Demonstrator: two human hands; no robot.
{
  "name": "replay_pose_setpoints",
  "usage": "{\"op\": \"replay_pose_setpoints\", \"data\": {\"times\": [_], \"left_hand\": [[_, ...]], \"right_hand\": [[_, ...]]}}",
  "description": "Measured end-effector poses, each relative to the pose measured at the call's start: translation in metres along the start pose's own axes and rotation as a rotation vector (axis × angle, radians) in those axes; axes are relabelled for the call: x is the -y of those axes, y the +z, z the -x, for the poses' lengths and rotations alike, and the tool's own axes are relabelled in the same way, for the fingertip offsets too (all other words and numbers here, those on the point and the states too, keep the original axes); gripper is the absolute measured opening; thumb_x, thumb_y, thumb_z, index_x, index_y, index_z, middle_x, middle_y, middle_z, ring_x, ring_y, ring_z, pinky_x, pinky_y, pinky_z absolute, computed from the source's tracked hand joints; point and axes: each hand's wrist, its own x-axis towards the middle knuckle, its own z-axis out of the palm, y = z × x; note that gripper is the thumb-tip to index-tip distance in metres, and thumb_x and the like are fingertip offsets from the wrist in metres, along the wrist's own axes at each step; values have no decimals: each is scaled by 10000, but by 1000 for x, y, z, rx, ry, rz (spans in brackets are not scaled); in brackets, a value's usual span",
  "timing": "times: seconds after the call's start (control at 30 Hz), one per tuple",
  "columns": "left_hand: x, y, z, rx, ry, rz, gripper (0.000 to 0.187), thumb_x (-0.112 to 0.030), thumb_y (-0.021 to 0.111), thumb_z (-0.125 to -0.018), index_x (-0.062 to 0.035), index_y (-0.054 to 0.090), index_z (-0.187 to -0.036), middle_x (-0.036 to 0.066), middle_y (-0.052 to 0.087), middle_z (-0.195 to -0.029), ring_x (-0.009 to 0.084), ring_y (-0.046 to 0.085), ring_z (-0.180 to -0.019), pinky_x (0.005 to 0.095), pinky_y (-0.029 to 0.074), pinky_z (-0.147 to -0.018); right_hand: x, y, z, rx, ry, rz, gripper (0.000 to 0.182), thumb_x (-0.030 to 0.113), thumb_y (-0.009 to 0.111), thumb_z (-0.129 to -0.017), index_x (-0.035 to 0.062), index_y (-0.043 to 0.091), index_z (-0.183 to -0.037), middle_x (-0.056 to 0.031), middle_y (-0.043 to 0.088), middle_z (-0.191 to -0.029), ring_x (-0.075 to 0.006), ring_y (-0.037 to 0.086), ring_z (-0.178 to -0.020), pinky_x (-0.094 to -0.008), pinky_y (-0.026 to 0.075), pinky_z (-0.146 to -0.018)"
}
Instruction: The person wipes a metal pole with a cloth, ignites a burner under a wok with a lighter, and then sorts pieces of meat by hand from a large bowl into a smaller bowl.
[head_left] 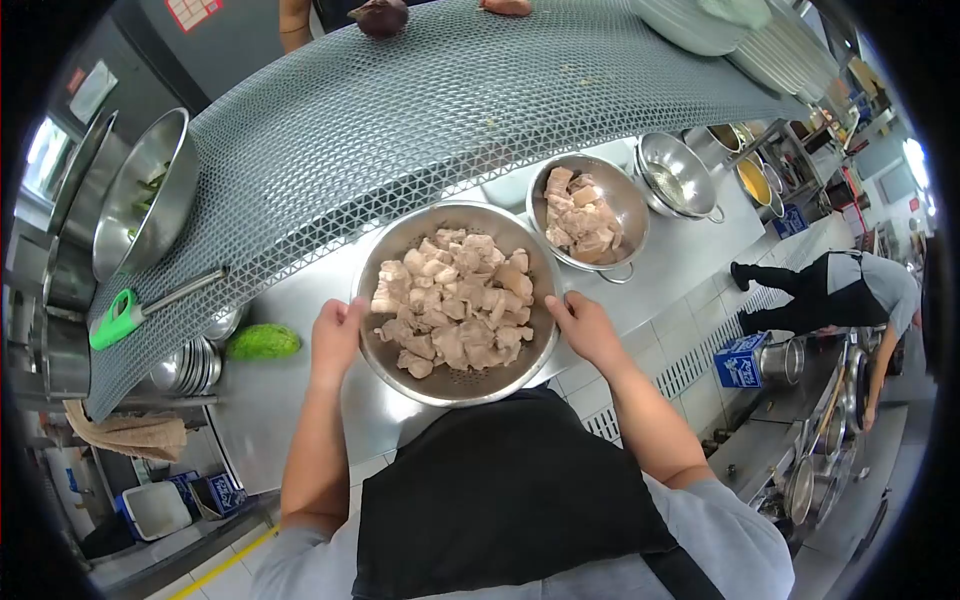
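Observation:
A large steel colander (457, 393) full of pale cooked meat chunks (460, 300) is at the front of the steel counter, close to the black apron. My left hand (338, 335) grips its left rim, thumb on top and fingers beneath. On the opposite rim my right hand (585, 325) holds on in the same way. Behind and to the right, a smaller steel bowl (630, 205) with a handle contains more meat pieces (583, 215), some brownish. A green bumpy vegetable (264, 342) lies on the counter left of my left hand.
A mesh-covered shelf (400, 110) overhangs the counter, bearing a green-handled peeler (118, 320), steel bowls (150, 195) and an onion (380, 17). Nested steel bowls (680, 175) stand at right. A co-worker (850, 290) is at the far-right stove; another person's arm (294, 24) shows behind the shelf.

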Motion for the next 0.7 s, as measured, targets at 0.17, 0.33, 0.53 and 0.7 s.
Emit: {"op": "replay_pose_setpoints", "data": {"times": [0.17, 0.33, 0.53, 0.7], "left_hand": [[17, -19, 2, -198, 56, 136, 290, -280, 667, -946, -47, 547, -822, -45, 461, -656, 68, 393, -606, 254, 348, -549], [-1, -32, 18, -247, 113, 135, 215, -210, 680, -927, -49, 576, -829, -11, 453, -617, 89, 397, -569, 260, 345, -523], [-28, -24, 31, -229, 327, 1, 113, -128, 685, -888, -28, 638, -865, 68, 583, -696, 152, 528, -591, 292, 443, -565], [-85, 14, 46, 51, 715, -82, 221, -151, 715, -847, -12, 666, -1012, 138, 670, -898, 320, 651, -827, 392, 523, -755]], "right_hand": [[-24, -12, 20, 9, 122, -321, 472, 432, 574, -970, -15, 570, -819, -194, 605, -687, -316, 577, -600, -409, 465, -599], [-66, -25, 13, -541, -34, -78, 372, 299, 640, -955, -5, 550, -760, -84, 536, -617, -187, 477, -538, -356, 403, -531], [-89, -39, -19, -548, 141, -462, 333, 257, 651, -950, 13, 542, -751, -36, 461, -602, -132, 435, -587, -315, 386, -544], [-71, -1, -1, -527, -17, -345, 365, 281, 632, -970, 2, 540, -753, -32, 496, -612, -120, 437, -610, -314, 397, -569]]}}
